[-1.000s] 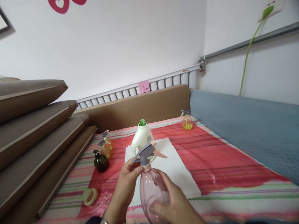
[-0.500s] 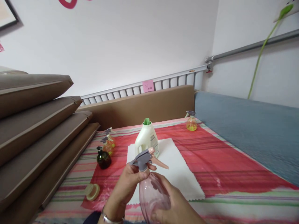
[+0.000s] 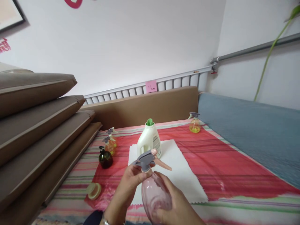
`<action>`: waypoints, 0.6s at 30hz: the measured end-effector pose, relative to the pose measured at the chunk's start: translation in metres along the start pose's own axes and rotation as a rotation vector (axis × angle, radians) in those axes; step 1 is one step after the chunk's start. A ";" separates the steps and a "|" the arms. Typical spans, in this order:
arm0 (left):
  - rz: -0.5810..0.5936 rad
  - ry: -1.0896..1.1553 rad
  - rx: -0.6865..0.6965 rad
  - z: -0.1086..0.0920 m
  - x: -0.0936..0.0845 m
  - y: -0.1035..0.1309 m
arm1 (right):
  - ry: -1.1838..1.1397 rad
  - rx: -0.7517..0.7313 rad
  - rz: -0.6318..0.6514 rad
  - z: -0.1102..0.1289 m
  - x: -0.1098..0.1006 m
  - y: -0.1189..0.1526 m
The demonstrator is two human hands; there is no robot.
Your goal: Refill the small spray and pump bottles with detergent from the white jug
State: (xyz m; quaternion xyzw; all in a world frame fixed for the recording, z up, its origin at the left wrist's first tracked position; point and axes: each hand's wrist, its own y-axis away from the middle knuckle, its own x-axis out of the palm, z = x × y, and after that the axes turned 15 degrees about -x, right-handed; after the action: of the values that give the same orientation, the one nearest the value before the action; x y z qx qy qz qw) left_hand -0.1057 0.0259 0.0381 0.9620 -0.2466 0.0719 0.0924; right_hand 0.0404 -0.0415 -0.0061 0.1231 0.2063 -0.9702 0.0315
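Observation:
A clear pink spray bottle [image 3: 156, 197] with a grey and pink trigger head is held tilted near the bottom centre. My left hand [image 3: 133, 179] grips its neck, just under the spray head [image 3: 145, 161]. Around the bottle's body wraps my right hand [image 3: 177, 201], with fingers behind and thumb in front. Directly beyond them stands a white jug [image 3: 149, 140], its neck open with a green piece inside, on a white scalloped-edge sheet [image 3: 185, 178]. The trigger head overlaps the lower part of the jug from this view.
A dark green pump bottle [image 3: 105, 158] and two orange-tinted spray bottles [image 3: 110, 147] stand at left. A round cap [image 3: 94, 191] lies nearer. One yellow-liquid spray bottle [image 3: 194, 125] is at back right. Stacked brown cushions [image 3: 44, 131] border the left side.
The whole view has shifted slightly, so things appear a little further right. Both hands keep their hold on the pink bottle, with its head still on.

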 end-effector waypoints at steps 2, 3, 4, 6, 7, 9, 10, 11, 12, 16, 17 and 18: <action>-0.101 0.004 0.051 0.003 0.003 -0.002 | 0.105 0.044 -0.063 -0.006 0.002 0.001; -0.134 -0.002 0.071 0.004 0.005 -0.003 | 0.130 0.048 -0.081 -0.006 0.003 0.001; -0.148 -0.014 0.082 0.004 0.006 -0.002 | 0.133 0.047 -0.085 -0.006 0.003 0.001; -0.129 -0.025 0.085 0.003 0.007 -0.001 | 0.065 0.049 -0.048 -0.002 0.001 0.002; -0.100 -0.018 0.076 0.003 0.006 0.000 | 0.003 0.045 -0.019 0.001 -0.001 0.002; -0.029 0.008 0.044 0.002 0.003 0.001 | -0.117 0.026 0.036 0.004 -0.004 0.003; 0.001 0.020 0.031 0.002 0.002 0.001 | -0.152 0.017 0.050 0.004 -0.005 0.003; 0.018 0.027 0.018 0.003 0.001 0.001 | -0.161 0.014 0.052 0.004 -0.006 0.003; 0.012 0.027 0.011 0.004 0.002 0.001 | -0.147 0.020 0.043 0.002 -0.006 0.003; -0.108 -0.037 0.070 0.003 0.010 0.003 | 0.020 0.053 -0.017 -0.010 -0.004 0.004; -0.125 -0.054 0.092 0.002 0.013 0.004 | 0.060 0.050 -0.018 -0.013 -0.004 0.005; -0.123 -0.061 0.115 0.000 0.016 0.005 | 0.088 0.044 -0.006 -0.016 -0.004 0.006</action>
State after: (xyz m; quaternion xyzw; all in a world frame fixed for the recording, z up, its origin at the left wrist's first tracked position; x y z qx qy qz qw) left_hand -0.0944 0.0137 0.0414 0.9808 -0.1854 0.0507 0.0336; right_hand 0.0480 -0.0406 -0.0213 0.1656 0.1866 -0.9682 0.0167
